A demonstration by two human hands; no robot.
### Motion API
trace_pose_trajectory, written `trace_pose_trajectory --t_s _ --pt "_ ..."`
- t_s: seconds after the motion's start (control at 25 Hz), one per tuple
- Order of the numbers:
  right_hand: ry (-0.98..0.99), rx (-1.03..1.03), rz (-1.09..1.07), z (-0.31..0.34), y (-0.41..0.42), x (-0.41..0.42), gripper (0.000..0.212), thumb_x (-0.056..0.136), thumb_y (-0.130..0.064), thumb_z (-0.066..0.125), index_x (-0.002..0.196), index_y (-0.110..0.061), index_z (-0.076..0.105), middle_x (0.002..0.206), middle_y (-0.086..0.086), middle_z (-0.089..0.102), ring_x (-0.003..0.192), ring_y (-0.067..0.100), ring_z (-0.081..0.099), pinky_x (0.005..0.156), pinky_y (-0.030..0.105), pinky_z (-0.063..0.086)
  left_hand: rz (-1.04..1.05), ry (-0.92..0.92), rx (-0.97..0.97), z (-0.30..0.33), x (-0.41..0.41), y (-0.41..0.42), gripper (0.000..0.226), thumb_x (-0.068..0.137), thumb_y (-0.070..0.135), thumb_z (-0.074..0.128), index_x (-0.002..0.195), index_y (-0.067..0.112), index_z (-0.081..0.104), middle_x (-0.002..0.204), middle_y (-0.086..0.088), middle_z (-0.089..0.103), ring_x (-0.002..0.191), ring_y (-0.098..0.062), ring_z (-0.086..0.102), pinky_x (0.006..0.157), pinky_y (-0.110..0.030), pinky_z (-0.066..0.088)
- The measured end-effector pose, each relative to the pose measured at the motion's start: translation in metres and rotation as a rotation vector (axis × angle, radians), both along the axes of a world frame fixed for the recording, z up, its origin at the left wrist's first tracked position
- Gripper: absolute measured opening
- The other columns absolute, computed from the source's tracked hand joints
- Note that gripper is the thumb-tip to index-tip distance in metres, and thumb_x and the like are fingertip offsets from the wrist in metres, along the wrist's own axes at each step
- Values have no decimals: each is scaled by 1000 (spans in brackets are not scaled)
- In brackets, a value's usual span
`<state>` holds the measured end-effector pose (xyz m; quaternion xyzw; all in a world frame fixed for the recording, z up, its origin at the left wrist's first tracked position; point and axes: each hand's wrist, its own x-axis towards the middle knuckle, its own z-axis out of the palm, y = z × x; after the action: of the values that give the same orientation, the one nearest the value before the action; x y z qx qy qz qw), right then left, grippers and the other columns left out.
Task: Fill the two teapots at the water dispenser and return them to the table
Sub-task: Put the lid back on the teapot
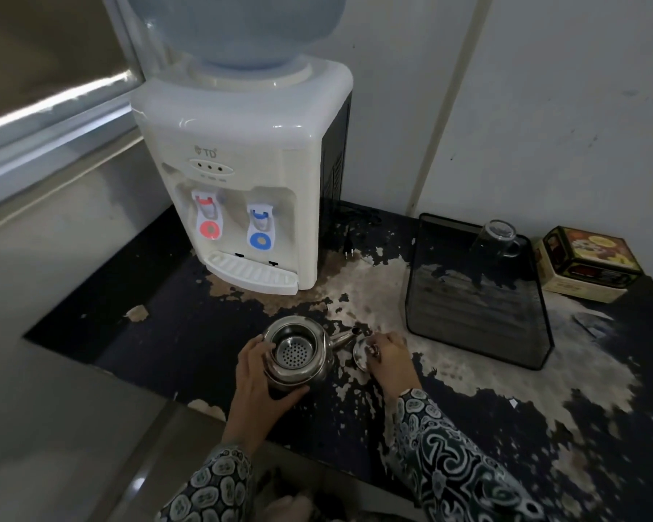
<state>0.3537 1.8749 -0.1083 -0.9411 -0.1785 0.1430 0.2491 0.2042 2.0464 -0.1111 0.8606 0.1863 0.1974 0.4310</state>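
Note:
A steel teapot (298, 352) stands lidless on the dark, peeling counter, its strainer insert visible and its spout pointing right. My left hand (259, 386) grips the pot's near left side. Beside the spout, my right hand (391, 357) pinches the knob of the steel lid (360, 354), which it holds just over the counter. The white water dispenser (249, 190) stands behind the pot, with a red tap (208, 220) on the left, a blue tap (260, 229) on the right and a drip tray (251, 275) below. Only one teapot is in view.
A black mesh tray (479, 318) sits to the right with an upturned glass mug (500, 239) on it. A printed tin box (585, 263) stands at the far right by the wall. The counter (174, 325) ends at a steel edge on the left and front.

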Motion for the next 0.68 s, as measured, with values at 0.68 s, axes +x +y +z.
trace_pose_trajectory --t_s 0.68 --pt "-335 253 136 56 63 -24 29 93 -21 46 119 -13 55 123 9 53 112 25 47 98 37 37 -34 175 -257 6 0 24 99 59 34 84 139 27 27 142 6 38 126 -6 39 101 -23 31"
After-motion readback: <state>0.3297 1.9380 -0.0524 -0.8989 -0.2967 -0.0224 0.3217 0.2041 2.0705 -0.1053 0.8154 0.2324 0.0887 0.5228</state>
